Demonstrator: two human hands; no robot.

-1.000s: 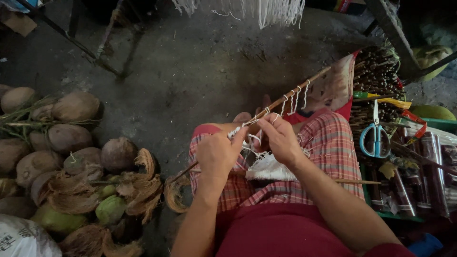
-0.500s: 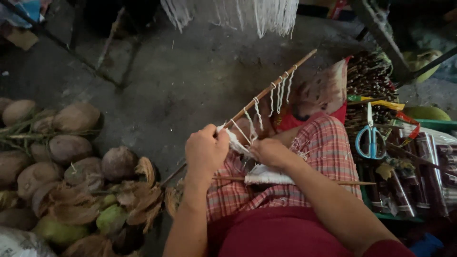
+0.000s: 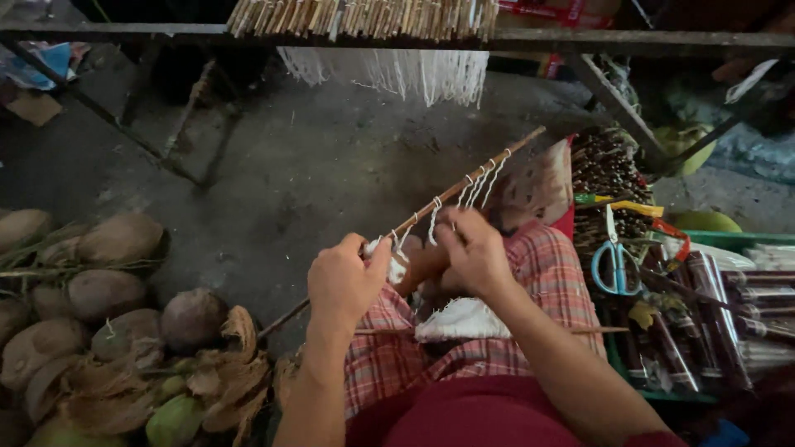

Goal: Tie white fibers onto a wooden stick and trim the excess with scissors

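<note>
Our left hand (image 3: 344,281) and right hand (image 3: 472,248) pinch a thin brown stick (image 3: 431,207) strung with white threads (image 3: 476,186), husked brown coconuts (image 3: 108,290) at nine o'clock.

– what's down on the left?
– a heap of brown coconuts (image 3: 99,290) with torn husk pieces (image 3: 224,377) nearer in.
– and right?
– blue-handled scissors (image 3: 614,263) on a green tray (image 3: 704,242) of dark wrapped sticks (image 3: 712,306); far off, a rack of sticks (image 3: 364,16) with white threads (image 3: 397,70) hanging.
</note>
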